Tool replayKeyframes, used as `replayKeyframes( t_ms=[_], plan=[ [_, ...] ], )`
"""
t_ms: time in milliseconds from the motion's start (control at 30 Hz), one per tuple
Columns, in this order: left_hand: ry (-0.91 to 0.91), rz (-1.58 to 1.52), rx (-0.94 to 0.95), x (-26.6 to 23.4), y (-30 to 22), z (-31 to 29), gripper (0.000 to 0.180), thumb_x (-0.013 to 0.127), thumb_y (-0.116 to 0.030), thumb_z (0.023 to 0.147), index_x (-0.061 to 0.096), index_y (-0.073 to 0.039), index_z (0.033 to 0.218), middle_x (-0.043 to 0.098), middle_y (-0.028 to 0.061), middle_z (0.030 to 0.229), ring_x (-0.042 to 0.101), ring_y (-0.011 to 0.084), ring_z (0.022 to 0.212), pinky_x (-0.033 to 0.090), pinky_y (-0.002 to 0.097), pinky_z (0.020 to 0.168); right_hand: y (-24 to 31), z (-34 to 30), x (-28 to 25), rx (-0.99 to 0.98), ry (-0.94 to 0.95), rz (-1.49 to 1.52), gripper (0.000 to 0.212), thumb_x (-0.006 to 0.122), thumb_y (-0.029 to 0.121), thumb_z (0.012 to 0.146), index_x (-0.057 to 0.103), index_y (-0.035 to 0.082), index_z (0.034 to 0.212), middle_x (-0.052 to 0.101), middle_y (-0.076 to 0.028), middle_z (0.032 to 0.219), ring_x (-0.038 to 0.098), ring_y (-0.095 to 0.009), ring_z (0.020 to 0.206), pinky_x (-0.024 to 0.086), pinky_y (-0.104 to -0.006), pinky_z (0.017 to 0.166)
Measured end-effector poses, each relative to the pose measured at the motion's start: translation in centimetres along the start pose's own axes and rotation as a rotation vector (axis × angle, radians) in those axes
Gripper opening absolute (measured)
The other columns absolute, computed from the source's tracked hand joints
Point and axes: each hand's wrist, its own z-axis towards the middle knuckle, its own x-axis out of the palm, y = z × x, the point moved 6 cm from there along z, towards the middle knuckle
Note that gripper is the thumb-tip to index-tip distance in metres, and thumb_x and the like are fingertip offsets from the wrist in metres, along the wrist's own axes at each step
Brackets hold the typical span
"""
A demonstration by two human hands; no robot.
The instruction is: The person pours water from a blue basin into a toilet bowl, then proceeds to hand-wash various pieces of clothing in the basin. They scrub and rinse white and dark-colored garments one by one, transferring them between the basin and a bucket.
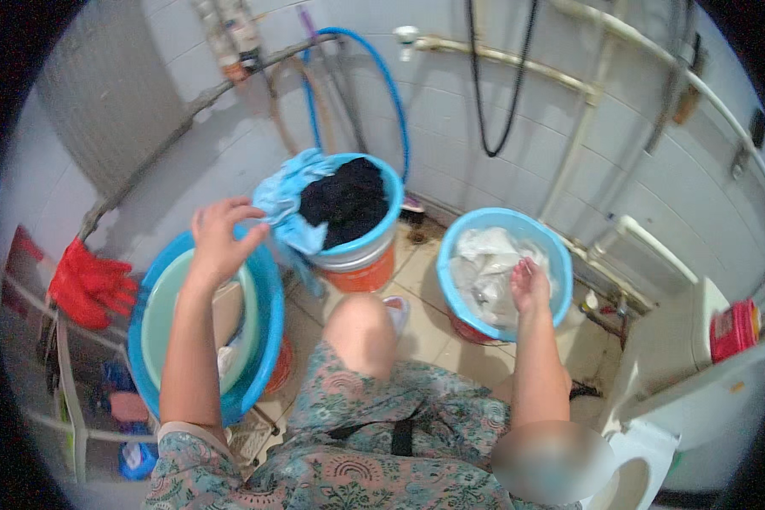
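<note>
My left hand (pixel 223 238) hangs in the air with thumb and fingers apart, holding nothing. It is above the rim of a pale green basin (pixel 155 310), which sits inside a larger blue basin (pixel 272 327). Close to its fingertips, a light blue cloth (pixel 291 197) drapes over a blue basin (pixel 393 191) that also bears a dark, bunched cloth (pixel 346 202). My right hand (pixel 529 285) is over another light blue basin (pixel 450 297) with white wet-looking laundry (pixel 489 255) in it. Its fingers are loosely curled beside the cloth, with no grip visible.
An orange bucket (pixel 361 274) supports the middle basin. Red rubber gloves (pixel 89 285) hang at the left by a rack (pixel 76 399). A toilet (pixel 637 476) stands at the right, with a red package (pixel 733 330) on its tank. Pipes and hoses line the tiled wall.
</note>
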Motion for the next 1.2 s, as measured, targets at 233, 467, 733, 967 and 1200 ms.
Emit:
replayKeyframes(
  t_ms=[233,467,733,967,1200],
  plan=[
    [0.663,-0.654,0.554,16.1,-22.2,-0.6,0.025,0.059,-0.022,0.079,0.062,-0.006,0.098,0.058,0.0141,0.104,0.053,0.0285,0.101,0.041,0.0369,0.088,4.4,-1.0,-3.9,-0.116,-0.093,0.066,0.012,0.054,0.018,0.086,0.053,0.006,0.087,0.054,-0.001,0.078,0.054,-0.012,0.067,0.046,-0.0216,0.053],
    [0.876,-0.706,0.747,37.0,-33.0,-4.4,0.045,0.063,-0.028,0.074,0.055,-0.008,0.114,0.056,0.0155,0.111,0.053,0.0309,0.104,0.041,0.0377,0.090,7.9,-4.8,-3.1,-0.167,-0.103,0.104,0.012,0.057,0.015,0.084,0.053,0.004,0.086,0.053,-0.002,0.080,0.054,-0.012,0.070,0.048,-0.0219,0.057],
    [0.980,-0.143,0.687,38.8,-34.4,-4.3,0.038,0.059,-0.030,0.076,0.059,-0.005,0.104,0.061,0.0154,0.103,0.058,0.0336,0.093,0.045,0.0401,0.081,10.2,-5.7,-3.3,-0.203,-0.072,-0.048,0.022,0.052,0.012,0.085,0.053,0.007,0.106,0.054,-0.001,0.086,0.052,-0.011,0.074,0.046,-0.0226,0.065],
    [0.939,-1.352,0.207,29.1,-32.3,2.3,0.025,0.048,-0.011,0.087,0.054,-0.004,0.110,0.060,0.0071,0.100,0.057,0.0156,0.094,0.045,0.0312,0.081,8.5,-4.7,-2.1,-0.128,-0.023,-0.654,0.029,0.055,0.012,0.083,0.052,0.006,0.110,0.058,-0.002,0.098,0.055,-0.015,0.083,0.045,-0.0286,0.076],
    [0.936,-2.308,0.053,21.5,-31.4,4.3,0.026,0.043,-0.011,0.089,0.048,-0.002,0.113,0.056,0.0115,0.109,0.056,0.0219,0.098,0.046,0.0354,0.087,3.4,-5.0,0.4,-0.738,0.181,-1.688,0.040,0.059,0.010,0.077,0.051,0.005,0.116,0.060,-0.014,0.104,0.055,-0.035,0.096,0.043,-0.0386,0.083]
  ],
)
